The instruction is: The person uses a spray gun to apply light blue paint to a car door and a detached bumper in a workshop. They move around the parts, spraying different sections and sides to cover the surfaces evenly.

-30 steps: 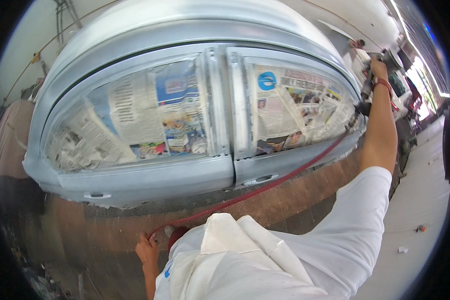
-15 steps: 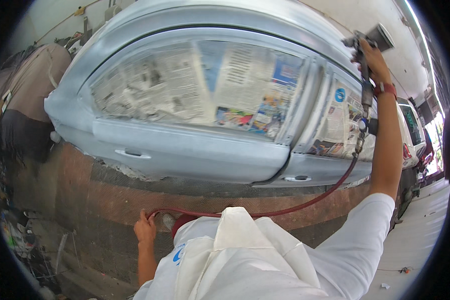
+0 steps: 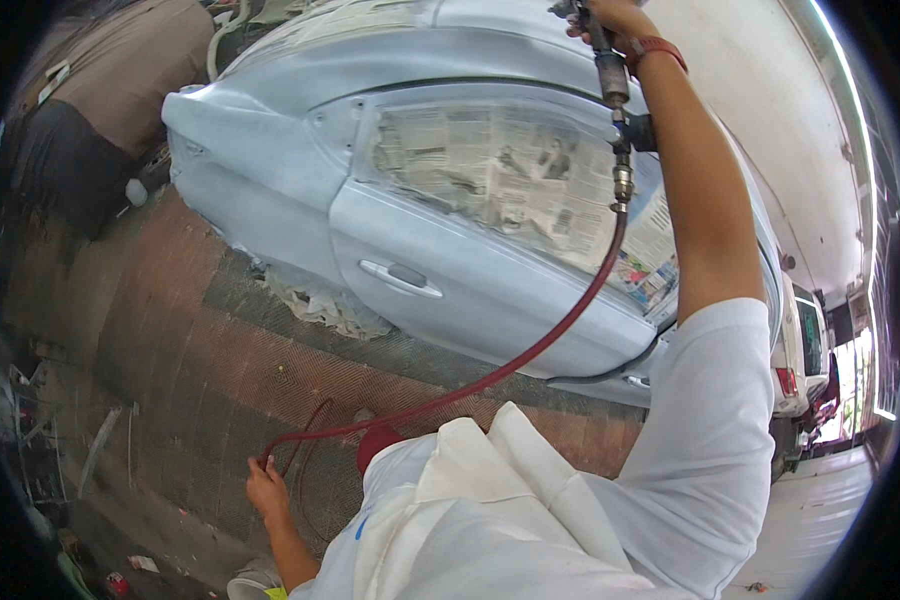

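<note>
The fingers of the right hand [image 3: 618, 18] are closed round a spray gun [image 3: 599, 36], raised near the roof of the pale blue car [image 3: 270, 190] (the view's top edge cuts the gun off). A red hose [image 3: 560, 335] hangs from it in a curve down to the left hand [image 3: 267, 490], whose fingers curl round it above the floor [image 3: 300, 370]. Newspaper [image 3: 490, 175] covers the car's window.

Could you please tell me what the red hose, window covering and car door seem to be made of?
Red hose: probably rubber or plastic, smoothly bending, slight sheen.
Window covering: newspaper, matte, with print and creases.
Car door: likely metal, its satin pale-blue coating hiding what lies beneath.
</note>
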Available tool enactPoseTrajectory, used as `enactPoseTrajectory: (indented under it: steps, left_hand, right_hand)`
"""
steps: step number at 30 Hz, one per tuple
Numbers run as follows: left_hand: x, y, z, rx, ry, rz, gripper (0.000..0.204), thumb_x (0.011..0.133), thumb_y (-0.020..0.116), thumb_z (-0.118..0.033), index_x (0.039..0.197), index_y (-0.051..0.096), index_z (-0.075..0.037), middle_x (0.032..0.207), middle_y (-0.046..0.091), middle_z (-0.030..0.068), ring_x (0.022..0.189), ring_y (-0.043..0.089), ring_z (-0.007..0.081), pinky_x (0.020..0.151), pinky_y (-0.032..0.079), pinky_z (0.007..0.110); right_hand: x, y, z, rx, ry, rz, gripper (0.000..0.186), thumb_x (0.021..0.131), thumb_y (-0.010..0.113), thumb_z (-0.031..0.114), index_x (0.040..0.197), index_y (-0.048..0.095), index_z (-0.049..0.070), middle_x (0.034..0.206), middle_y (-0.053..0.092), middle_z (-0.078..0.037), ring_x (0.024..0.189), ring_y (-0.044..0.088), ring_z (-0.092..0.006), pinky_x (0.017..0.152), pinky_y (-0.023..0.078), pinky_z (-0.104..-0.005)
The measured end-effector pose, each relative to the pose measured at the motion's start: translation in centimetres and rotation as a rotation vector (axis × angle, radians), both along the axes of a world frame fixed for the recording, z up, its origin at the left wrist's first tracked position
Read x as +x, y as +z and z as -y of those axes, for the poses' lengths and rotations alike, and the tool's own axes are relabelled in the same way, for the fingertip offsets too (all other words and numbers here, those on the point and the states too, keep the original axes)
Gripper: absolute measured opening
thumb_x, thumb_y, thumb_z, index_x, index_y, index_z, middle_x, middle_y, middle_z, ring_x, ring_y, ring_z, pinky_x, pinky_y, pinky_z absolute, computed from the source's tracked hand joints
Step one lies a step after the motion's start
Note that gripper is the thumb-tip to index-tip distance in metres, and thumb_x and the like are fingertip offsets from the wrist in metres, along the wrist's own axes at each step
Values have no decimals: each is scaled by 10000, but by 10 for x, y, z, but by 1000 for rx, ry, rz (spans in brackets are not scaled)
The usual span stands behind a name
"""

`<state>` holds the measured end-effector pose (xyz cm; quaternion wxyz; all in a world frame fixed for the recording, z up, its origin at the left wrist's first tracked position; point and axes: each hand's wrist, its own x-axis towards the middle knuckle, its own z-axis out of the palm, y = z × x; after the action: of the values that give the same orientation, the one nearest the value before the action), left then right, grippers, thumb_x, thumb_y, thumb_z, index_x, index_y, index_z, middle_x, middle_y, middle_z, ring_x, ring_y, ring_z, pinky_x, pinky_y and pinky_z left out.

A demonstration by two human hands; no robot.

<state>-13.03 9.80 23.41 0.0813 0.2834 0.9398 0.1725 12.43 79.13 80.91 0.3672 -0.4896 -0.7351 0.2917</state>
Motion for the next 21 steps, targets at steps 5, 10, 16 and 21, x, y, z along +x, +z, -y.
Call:
enactPoseTrajectory:
  steps: [5, 10, 16, 21]
  left_hand:
    - [-25, -6, 37, -108, 85, 86, 394, 1071, 566, -304, 1205, 595, 65, 841, 717, 260, 725, 715, 395, 640, 530, 477]
    - [-36, -19, 40, -61, 79, 74, 410, 1076, 551, -347, 1193, 587, 44, 796, 695, 253, 664, 682, 384, 616, 514, 472]
    - [-44, -20, -15, -9, -89, 92, 401, 1083, 550, -348, 1177, 596, 39, 808, 705, 225, 641, 664, 335, 611, 518, 444]
    - [-38, -12, -82, -20, -251, 58, 367, 1075, 582, -324, 1146, 600, 36, 787, 705, 191, 617, 643, 261, 601, 517, 396]
  right_hand:
    - [-121, -17, 7, 35, 66, 82, 441, 1085, 467, 339, 1029, 667, -50, 868, 740, -177, 557, 686, -256, 449, 554, -363]
    - [-148, -27, 43, -48, 217, 120, 484, 1084, 476, 401, 1036, 686, -33, 809, 732, -160, 545, 669, -209, 458, 551, -335]
    - [-44, -34, 71, -19, 99, -20, 455, 1086, 504, 393, 1084, 691, -22, 765, 724, -122, 499, 599, -158, 454, 519, -303]
    - [117, -8, 76, 5, -199, 132, 481, 1042, 556, 420, 1214, 594, -27, 918, 709, -154, 722, 745, -227, 500, 560, -300]
